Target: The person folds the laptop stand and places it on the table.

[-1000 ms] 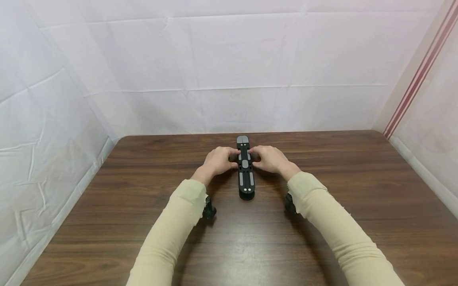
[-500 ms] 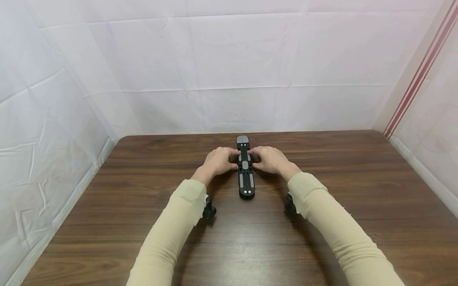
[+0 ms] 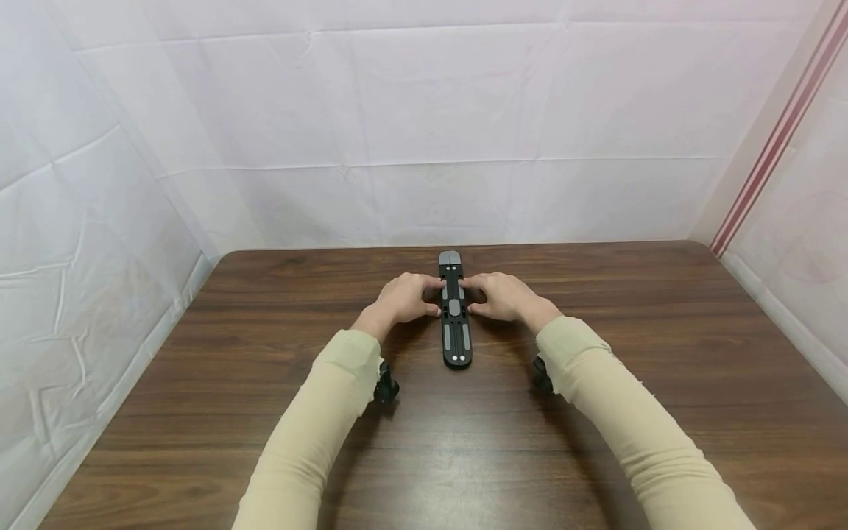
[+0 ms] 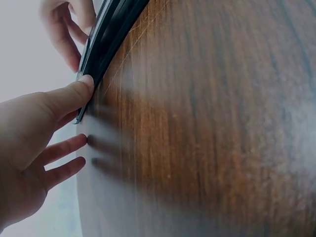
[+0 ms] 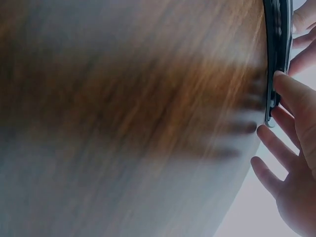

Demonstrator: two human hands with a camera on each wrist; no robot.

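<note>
We have the long black bar [image 3: 454, 313] lying flat, mid-table [image 3: 265, 412], running away from us. Our left hand [image 3: 400, 298] and right hand [image 3: 501, 295] pinch its far half from either side (thumbs at the edges), probably to steady it.

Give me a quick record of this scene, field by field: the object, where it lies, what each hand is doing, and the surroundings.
object: long black bar with grey pads
position: flat on the brown wooden table, lengthwise away from the person, near the far edge
left hand: at the bar's left side, thumb on its edge, fingers curled against it
right hand: at the bar's right side, thumb on its edge, fingers curled against it
grip: both hands pinch the bar's middle from opposite sides
sleeves: cream
surroundings: white sheets behind and at both sides
</note>
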